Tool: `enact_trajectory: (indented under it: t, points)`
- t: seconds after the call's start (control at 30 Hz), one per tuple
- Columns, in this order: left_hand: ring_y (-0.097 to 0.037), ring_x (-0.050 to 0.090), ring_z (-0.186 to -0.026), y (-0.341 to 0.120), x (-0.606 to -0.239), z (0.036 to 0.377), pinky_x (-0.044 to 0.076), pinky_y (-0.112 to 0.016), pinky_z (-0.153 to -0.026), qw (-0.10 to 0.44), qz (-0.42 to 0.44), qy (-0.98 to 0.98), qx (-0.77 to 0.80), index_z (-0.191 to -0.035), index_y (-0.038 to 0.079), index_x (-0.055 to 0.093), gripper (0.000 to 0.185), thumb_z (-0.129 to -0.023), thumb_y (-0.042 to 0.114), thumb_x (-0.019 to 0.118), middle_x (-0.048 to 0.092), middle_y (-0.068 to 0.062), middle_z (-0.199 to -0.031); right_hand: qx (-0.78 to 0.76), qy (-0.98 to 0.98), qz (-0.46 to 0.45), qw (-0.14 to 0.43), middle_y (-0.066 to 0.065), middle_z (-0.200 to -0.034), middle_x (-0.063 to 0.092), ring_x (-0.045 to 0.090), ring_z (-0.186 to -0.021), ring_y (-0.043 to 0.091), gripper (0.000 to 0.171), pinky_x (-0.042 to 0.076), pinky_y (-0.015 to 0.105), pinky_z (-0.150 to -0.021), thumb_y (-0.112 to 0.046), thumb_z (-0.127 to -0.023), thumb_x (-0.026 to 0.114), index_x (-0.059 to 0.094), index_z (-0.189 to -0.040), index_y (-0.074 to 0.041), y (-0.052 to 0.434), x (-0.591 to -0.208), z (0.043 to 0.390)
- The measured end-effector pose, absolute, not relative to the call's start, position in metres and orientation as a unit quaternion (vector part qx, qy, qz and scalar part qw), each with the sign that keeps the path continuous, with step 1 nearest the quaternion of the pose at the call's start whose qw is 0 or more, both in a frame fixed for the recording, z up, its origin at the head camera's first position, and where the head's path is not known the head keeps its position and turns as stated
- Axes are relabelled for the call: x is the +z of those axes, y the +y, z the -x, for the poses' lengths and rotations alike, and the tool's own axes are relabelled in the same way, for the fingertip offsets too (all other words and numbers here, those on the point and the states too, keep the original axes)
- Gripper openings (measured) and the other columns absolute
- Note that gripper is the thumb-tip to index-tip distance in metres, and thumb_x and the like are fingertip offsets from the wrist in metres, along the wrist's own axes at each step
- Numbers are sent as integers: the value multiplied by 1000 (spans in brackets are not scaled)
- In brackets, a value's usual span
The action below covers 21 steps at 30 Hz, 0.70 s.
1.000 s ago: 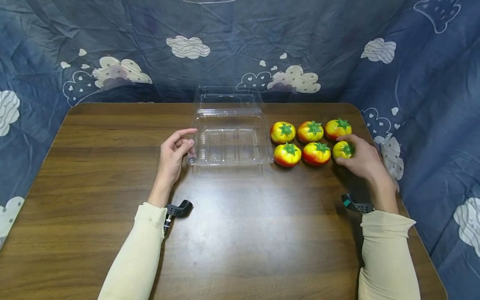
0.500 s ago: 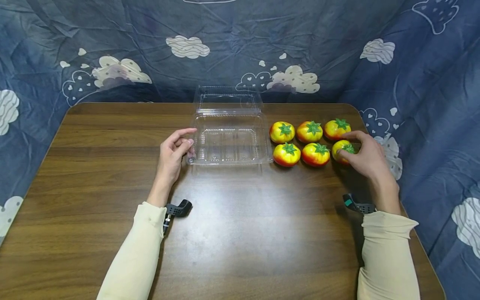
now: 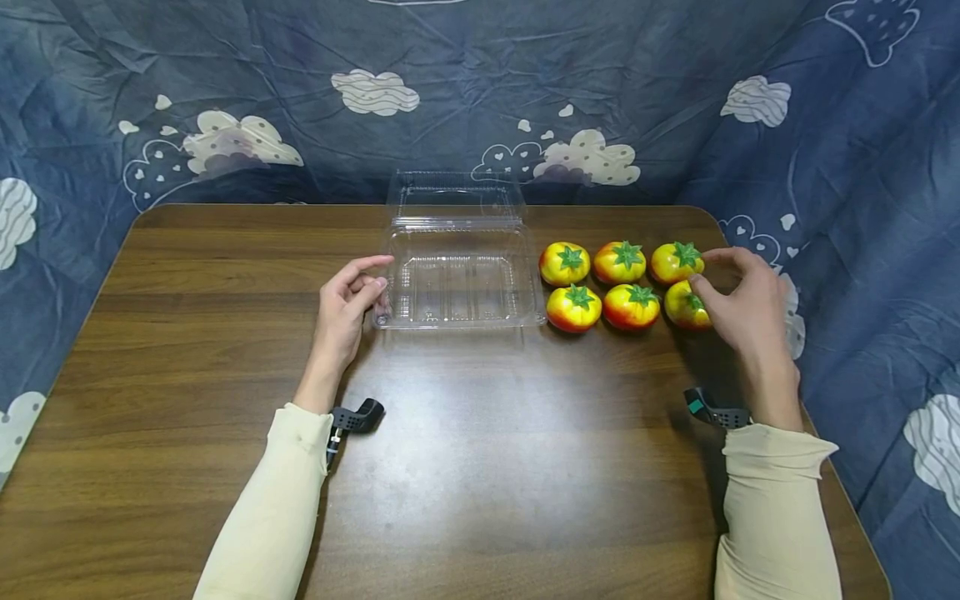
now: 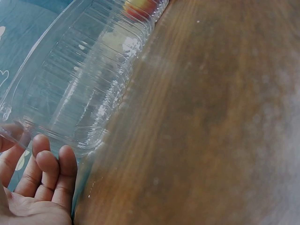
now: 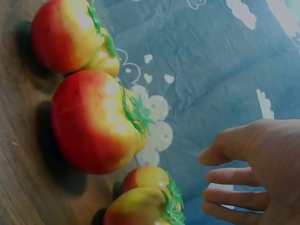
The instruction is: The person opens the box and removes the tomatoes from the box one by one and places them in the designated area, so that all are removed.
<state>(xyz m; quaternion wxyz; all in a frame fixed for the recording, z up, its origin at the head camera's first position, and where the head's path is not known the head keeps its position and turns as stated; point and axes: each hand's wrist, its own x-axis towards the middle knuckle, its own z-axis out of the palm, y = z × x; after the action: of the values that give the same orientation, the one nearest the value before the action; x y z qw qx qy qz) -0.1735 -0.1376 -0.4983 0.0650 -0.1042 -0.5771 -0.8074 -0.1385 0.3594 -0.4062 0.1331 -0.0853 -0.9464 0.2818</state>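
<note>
In the head view, my left hand (image 3: pixel 345 304) holds the left rim of a clear plastic clamshell container (image 3: pixel 457 321), whose lid (image 3: pixel 457 200) stands open at the back. The left wrist view shows several of its fingers (image 4: pixel 65 173) loosely bent by the container's corner. My right hand (image 3: pixel 746 308) stays beside the right end of two rows of red-and-yellow tomatoes with green leafy tops. Its thumb overlaps the near right tomato (image 3: pixel 682 307) in the head view, and the index finger reaches towards the back right tomato (image 3: pixel 675 265). The right wrist view shows those fingers apart, nothing between them.
The other tomatoes, among them the near left one (image 3: pixel 573 312) and the near middle one (image 3: pixel 632 310), sit just right of the container. A brown wooden table (image 3: pixel 465 500) carries everything. Blue cloud-print cloth (image 3: pixel 450 50) hangs behind it and along the right side.
My right hand had its fingers around the near right tomato; it has let go and shifted right. The left hand and the container have stayed where they were.
</note>
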Motion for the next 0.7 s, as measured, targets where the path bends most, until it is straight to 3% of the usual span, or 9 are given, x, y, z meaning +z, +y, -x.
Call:
enact_trajectory:
  t: [0.33, 0.7]
  points:
    - [-17, 55, -58, -137, -498, 173, 50, -21, -53, 66, 104, -577, -807, -123, -11, 60, 30, -93, -6, 59, 58, -10, -70, 286, -942, 71, 161, 16, -136, 58, 49, -121, 38, 57, 33, 55, -104, -48, -94, 61, 54, -138, -12, 329, -405, 139]
    - [-16, 56, -59, -137, -499, 173, 50, -20, -53, 68, 105, -581, -804, -123, -9, 61, 31, -93, -5, 59, 59, -11, -72, 285, -946, -10, 155, 15, -142, 52, 47, -128, 39, 60, 33, 57, -112, -49, -94, 60, 50, -142, -13, 296, -410, 142]
